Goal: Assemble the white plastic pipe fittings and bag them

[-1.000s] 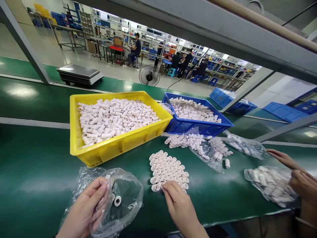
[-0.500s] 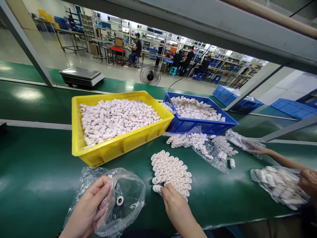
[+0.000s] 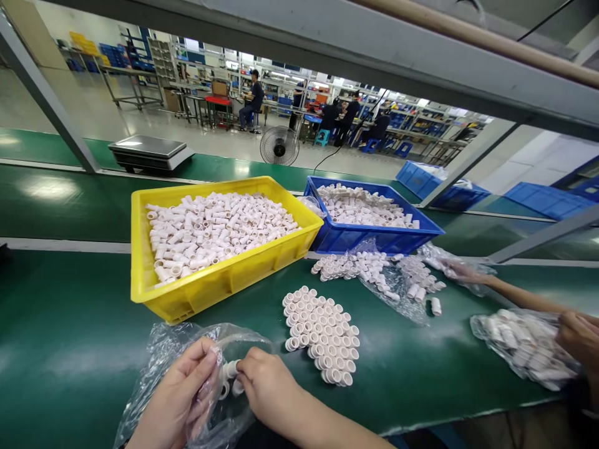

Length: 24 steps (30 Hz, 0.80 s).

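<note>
My left hand (image 3: 187, 386) pinches the rim of a clear plastic bag (image 3: 156, 358) that lies on the green bench, its mouth held up. At that mouth is my right hand (image 3: 269, 383), its fingers closed on white pipe fittings (image 3: 230, 369). Another fitting or two shows just below, inside the bag. To the right, a block of white fittings (image 3: 322, 327) stands on end, packed close in rows. Behind it all, a yellow bin (image 3: 224, 274) holds a heap of the same short white tubes.
A blue bin (image 3: 374, 236) of fittings stands right of the yellow one. Loose fittings lie on an opened bag (image 3: 402, 293) before it. A co-worker's hands (image 3: 578, 337) hold a filled bag (image 3: 524, 346) at right. A scale (image 3: 150, 154) sits behind, beside a metal post (image 3: 51, 93).
My right hand has moved left from the standing block to the bag's mouth, carrying fittings. A gap shows at the block's near-left corner. My left hand stays on the bag.
</note>
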{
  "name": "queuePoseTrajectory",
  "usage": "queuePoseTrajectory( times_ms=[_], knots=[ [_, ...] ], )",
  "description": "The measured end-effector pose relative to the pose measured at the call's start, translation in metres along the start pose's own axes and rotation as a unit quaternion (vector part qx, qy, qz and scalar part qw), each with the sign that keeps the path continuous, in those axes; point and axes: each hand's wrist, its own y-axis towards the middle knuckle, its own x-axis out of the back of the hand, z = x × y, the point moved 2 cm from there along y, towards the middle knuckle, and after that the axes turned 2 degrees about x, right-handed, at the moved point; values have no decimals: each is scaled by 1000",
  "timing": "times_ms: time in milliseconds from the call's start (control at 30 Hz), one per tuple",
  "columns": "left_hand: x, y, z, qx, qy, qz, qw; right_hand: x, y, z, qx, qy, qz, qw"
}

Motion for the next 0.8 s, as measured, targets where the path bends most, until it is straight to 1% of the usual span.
queuePoseTrajectory(
  times_ms=[67,133,200,267,300,367,433,533,600,633,700,800],
  knots=[
    [0,1,-1,3,-4,-3,1000,0,-1,-2,0,24,-16,1000],
    [0,2,-2,8,-9,1,1000,13,-9,-4,9,51,-66,996],
    [-1,5,-4,14,-14,12,1000,32,-23,-11,7,64,-128,990],
    [-1,7,-5,13,-21,21,999,46,-36,-23,-27,48,-171,984],
    [-1,9,-5,11,-24,24,999,49,-42,-30,-55,28,-179,982],
    [-1,11,-5,10,-29,28,999,48,-51,-45,-110,-25,-162,980],
    [-1,12,-4,14,-31,30,999,38,-55,-57,-146,-79,-128,978],
    [-2,11,-5,14,-28,25,999,19,-56,-71,-164,-141,-91,972],
    [-2,10,-6,10,-25,21,999,12,-55,-75,-160,-165,-88,969],
    [-2,9,-6,10,-23,18,1000,12,-55,-75,-156,-169,-93,969],
    [0,8,-6,13,-18,10,1000,21,-56,-70,-140,-155,-117,971],
    [2,7,-5,20,-10,1,1000,49,-60,-50,-108,-65,-158,979]
  ],
)
